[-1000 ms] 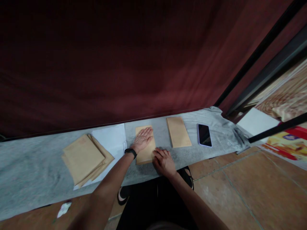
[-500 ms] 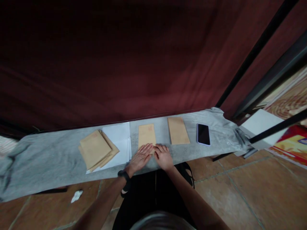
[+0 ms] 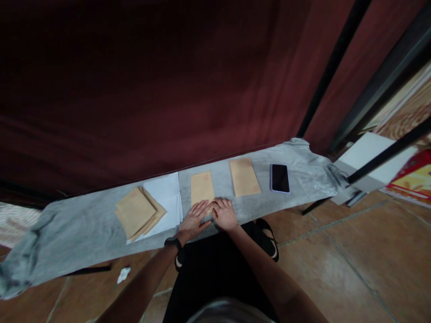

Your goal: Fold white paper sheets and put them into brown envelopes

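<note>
A brown paper envelope [image 3: 202,183] lies on the cloth-covered bench in front of me, a small red print near its far right corner. My left hand [image 3: 194,220] rests flat over its near end, fingers stretched and thumb apart. Beside it, my right hand [image 3: 225,215] touches the near right corner with slightly bent fingers. Both hands hide the envelope's near edge. To the right lies a neat stack of brown envelopes [image 3: 245,177]. On the left, a looser pile of brown envelopes [image 3: 136,211] sits partly on white paper sheets [image 3: 170,190].
A phone [image 3: 279,178] with a dark screen lies right of the envelopes. Grey cloth [image 3: 84,233] covers the narrow bench, which stands against a dark red panel [image 3: 188,112]. Black metal bars [image 3: 332,72] rise at the right. A crumpled white scrap [image 3: 123,274] lies on the tiled floor.
The view has tilted a little, shifting the whole scene. My left thumb has spread away from its fingers. Both hands remain at the envelope's near end.
</note>
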`<state>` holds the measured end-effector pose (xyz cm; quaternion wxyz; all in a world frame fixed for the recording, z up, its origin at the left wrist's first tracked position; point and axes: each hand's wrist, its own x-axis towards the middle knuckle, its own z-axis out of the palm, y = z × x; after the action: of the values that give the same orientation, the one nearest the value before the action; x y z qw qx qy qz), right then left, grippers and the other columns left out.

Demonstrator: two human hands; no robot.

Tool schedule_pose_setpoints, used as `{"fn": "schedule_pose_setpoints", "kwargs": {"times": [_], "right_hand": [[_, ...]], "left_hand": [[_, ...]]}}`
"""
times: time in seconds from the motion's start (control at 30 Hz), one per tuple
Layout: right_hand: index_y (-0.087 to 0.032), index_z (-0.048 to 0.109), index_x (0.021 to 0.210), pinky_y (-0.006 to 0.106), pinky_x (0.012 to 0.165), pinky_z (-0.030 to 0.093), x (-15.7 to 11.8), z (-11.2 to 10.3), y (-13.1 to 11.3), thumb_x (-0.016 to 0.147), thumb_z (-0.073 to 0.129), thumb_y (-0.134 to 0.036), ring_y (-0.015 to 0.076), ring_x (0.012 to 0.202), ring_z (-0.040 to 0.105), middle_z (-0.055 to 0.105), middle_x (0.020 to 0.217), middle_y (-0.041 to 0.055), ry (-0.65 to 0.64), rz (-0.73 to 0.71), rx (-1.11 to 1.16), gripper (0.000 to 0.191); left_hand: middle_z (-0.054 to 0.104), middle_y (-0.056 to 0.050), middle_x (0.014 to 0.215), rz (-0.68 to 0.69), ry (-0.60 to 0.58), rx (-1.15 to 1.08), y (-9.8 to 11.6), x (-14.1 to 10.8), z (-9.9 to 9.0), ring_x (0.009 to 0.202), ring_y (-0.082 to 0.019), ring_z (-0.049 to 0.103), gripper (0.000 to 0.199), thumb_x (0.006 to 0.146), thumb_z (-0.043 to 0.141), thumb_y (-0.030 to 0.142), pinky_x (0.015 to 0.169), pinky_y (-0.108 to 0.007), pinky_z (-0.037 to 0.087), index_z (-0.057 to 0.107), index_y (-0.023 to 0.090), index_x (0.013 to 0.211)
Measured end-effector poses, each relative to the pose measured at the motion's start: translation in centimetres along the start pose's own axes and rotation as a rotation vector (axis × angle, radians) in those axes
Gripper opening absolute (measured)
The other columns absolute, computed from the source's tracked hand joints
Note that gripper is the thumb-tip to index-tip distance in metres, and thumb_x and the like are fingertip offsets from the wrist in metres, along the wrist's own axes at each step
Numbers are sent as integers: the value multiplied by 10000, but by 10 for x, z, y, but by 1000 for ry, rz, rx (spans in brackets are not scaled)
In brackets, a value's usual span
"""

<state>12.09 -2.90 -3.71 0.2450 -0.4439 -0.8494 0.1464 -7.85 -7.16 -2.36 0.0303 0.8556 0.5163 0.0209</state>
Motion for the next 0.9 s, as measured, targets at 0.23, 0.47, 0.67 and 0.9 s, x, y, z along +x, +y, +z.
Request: {"fn": "schedule_pose_setpoints", "kwargs": {"times": [0.23,0.47,0.67,0.9], "right_hand": [[-212,645,1244,432,973,391,0,-1,-1,984,486,-250,275,1149,538,619,1357,93,4,-2,-23,307],[-219,635,1257,430,997,385,-2,-3,-2,989,480,-235,271,1179,527,613,1364,89,-9,-6,-29,310],[-212,610,1308,434,997,383,-4,0,-1,997,476,-235,278,1195,519,598,1392,101,-4,-11,-41,340],[-200,589,1357,437,995,377,-5,1,-1,1005,451,-247,280,1187,529,589,1421,97,-32,-5,-67,382]], "left_hand": [[308,-115,1646,11,6,7,-2,0,4,1533,-245,249,766,977,405,627,1240,-461,240,252,203,1596],[302,-124,1647,17,8,-9,-2,-1,3,1533,-248,246,777,975,389,646,1241,-463,228,253,198,1595],[291,-114,1653,25,17,-38,-2,-2,3,1540,-246,226,780,973,414,633,1248,-464,214,244,196,1597],[269,-89,1664,13,20,-96,-2,-3,2,1544,-248,213,768,970,436,622,1255,-465,205,242,226,1599]]}}
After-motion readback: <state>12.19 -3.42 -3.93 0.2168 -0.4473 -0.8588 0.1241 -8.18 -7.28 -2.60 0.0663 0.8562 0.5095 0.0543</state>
